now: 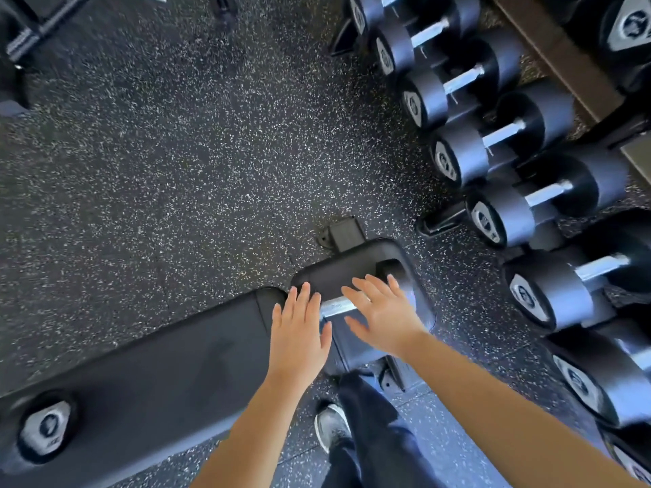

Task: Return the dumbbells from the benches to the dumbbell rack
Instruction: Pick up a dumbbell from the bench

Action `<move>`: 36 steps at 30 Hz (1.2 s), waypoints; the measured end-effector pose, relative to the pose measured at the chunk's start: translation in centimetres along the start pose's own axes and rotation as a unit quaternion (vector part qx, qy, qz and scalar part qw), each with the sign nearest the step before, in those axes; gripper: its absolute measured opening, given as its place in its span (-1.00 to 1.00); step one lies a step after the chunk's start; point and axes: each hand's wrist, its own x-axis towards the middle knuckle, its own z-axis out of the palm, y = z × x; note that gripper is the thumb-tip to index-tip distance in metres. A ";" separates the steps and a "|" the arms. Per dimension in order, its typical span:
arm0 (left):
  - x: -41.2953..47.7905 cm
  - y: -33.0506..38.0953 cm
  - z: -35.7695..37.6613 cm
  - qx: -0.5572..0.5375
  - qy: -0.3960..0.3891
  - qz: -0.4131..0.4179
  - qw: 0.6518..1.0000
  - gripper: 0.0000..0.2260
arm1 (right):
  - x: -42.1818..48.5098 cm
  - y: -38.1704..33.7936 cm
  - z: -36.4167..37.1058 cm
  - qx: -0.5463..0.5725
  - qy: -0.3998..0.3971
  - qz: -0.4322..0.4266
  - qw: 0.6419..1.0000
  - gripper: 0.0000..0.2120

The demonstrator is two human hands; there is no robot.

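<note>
The dumbbell (355,304) lies on the end pad of the counter (158,364), its steel handle running roughly left to right, tipped slightly up toward the right — directly beneath both hands. The left hand (299,332) hovers over the handle's left end, the right hand (384,315) over its right; both look about equally near. Fingers (363,287) are spread wide, palms down, holding nothing. The rack (500,160) stands close on the right — a second dumbbell (44,426) waits at the counter's far end.
</note>
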 end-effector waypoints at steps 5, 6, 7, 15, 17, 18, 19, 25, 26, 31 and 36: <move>1.7 -1.8 4.8 -0.003 -0.021 -0.028 0.999 -0.56 | 2.0 1.6 5.5 0.072 -0.077 0.006 0.994 -0.52; 1.8 -2.1 5.5 0.000 -0.031 -0.031 0.999 -0.55 | 2.4 1.7 6.3 0.085 -0.076 0.011 0.993 -0.53; 1.9 -2.4 6.1 0.007 -0.033 -0.029 0.999 -0.54 | 2.6 2.0 7.3 0.096 -0.092 0.018 0.991 -0.53; 3.2 -3.0 8.3 0.015 0.015 -0.011 1.000 -0.51 | 4.5 3.2 10.5 0.113 -0.120 -0.004 0.986 -0.50; 3.3 -3.1 8.6 0.005 0.022 -0.011 1.000 -0.51 | 5.2 3.5 10.6 0.111 -0.111 -0.011 0.988 -0.53; 3.4 -3.2 8.7 -0.002 0.030 -0.011 0.999 -0.51 | 5.4 3.6 10.5 0.116 -0.113 -0.013 0.987 -0.56; 3.4 -3.2 8.8 -0.010 0.037 -0.012 0.999 -0.52 | 5.7 3.7 10.5 0.119 -0.120 -0.015 0.985 -0.59; 3.9 -4.2 9.4 -0.062 0.079 0.003 0.995 -0.61 | 7.2 4.2 9.5 0.059 -0.211 -0.055 0.974 -0.61; 4.1 -4.3 9.3 -0.069 0.084 0.002 0.994 -0.61 | 7.4 4.2 9.3 0.045 -0.220 -0.061 0.973 -0.61; 4.6 -4.2 9.0 -0.062 0.085 -0.002 0.994 -0.56 | 8.8 3.9 8.6 0.036 -0.267 -0.061 0.961 -0.63; 3.7 -3.9 8.5 -0.055 0.057 0.002 0.997 -0.55 | 9.3 3.0 6.6 0.098 -0.350 -0.024 0.931 -0.58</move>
